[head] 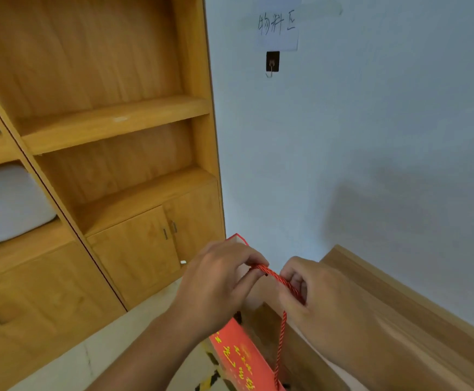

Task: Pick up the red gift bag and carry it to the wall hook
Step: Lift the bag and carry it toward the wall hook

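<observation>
Low in my headcam view, the red gift bag [240, 359] hangs beneath both hands, its gold-lettered face turned left and its lower part cut off by the frame edge. My left hand [216, 280] and right hand [312, 292] each pinch the twisted red cord handle [275, 277], pulling a short span taut between them; that span runs from left and slightly higher to right and lower. A second length of cord drops from the right hand to the bag. Beyond, a wooden bookcase [117, 122] fills the left. Well above the hands, almost straight up the pale wall, sits the hook [272, 64] under a handwritten paper label [277, 24]. I judge the coming move a straight lift, left hand marginally nearer.
</observation>
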`<state>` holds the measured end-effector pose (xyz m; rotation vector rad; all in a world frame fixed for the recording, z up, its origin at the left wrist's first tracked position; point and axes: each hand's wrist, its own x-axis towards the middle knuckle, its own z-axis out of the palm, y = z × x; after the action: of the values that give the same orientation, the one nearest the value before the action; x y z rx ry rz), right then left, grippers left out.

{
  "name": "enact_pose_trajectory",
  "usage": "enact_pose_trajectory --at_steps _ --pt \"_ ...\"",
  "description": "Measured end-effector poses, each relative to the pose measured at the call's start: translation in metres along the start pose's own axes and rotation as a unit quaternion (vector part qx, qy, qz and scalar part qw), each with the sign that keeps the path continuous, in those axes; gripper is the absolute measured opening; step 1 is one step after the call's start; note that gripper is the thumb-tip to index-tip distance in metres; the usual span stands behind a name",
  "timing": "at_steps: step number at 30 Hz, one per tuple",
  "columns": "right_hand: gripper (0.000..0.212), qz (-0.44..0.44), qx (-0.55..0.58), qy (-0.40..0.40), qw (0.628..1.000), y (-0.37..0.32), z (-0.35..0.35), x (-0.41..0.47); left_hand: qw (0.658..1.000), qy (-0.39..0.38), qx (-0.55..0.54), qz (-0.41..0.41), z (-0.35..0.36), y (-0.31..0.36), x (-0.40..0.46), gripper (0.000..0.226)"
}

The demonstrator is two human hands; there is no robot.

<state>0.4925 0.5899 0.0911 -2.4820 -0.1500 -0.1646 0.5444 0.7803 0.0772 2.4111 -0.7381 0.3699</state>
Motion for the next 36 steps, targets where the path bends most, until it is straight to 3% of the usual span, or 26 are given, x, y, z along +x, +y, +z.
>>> enact_pose_trajectory --at_steps 4,12,22,27,36 --pt "0.028 0.006 0.009 -0.002 1.0 -0.014 0.013 0.077 1.0 -0.014 0.005 0.002 -0.013 -0.055 0.057 0.013" --pt "0.019 0.032 -0.048 0.015 0.998 -0.039 0.055 0.227 0.999 -0.032 -0.007 0.027 -0.033 -0.181 0.162 0.012" --pt "0.01 0.136 -0.137 0.082 0.978 -0.073 0.146 0.382 0.983 -0.107 -0.038 0.145 -0.047 -0.356 0.291 0.007" --pt "0.009 0.162 -0.162 0.114 0.967 -0.1 0.156 0.431 0.972 -0.112 -0.073 0.196 -0.064 -0.399 0.341 0.012" --pt "0.01 0.183 -0.183 0.148 0.954 -0.108 0.153 0.477 0.966 -0.107 -0.106 0.212 -0.063 -0.423 0.389 0.01"
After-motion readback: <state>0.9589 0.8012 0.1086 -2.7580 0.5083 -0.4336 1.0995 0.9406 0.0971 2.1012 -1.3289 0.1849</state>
